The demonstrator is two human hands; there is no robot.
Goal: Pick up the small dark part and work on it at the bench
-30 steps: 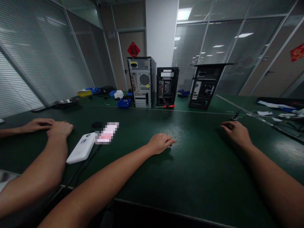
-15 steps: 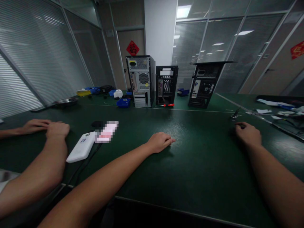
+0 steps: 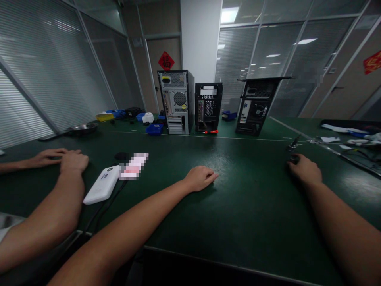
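Note:
My left hand [image 3: 200,178] rests on the green tabletop [image 3: 238,214], fingers curled together and nothing showing between them; the palm side is hidden. Further right, my right hand [image 3: 306,170] is low over the table, its thumb and fingers closed around a small dark thing [image 3: 294,159] whose kind I cannot make out. Just beyond those fingers stands a small dark, shiny piece [image 3: 293,145] with an upright stem. In front of the middle computer tower [image 3: 208,105] lies a screwdriver [image 3: 211,132] with a red handle, out of reach of both hands.
Another computer tower [image 3: 177,101] stands to the left and a tilted one [image 3: 254,107] to the right. A white power bank [image 3: 102,184] with cables lies left of my forearm. Beside it is another person's hand [image 3: 74,162]. Blue bins [image 3: 154,129] and a metal bowl [image 3: 83,128] sit further back.
My right hand has shifted a little to the left, with the dark thing showing more between thumb and finger. My left hand stays put. The other person's hands have moved slightly.

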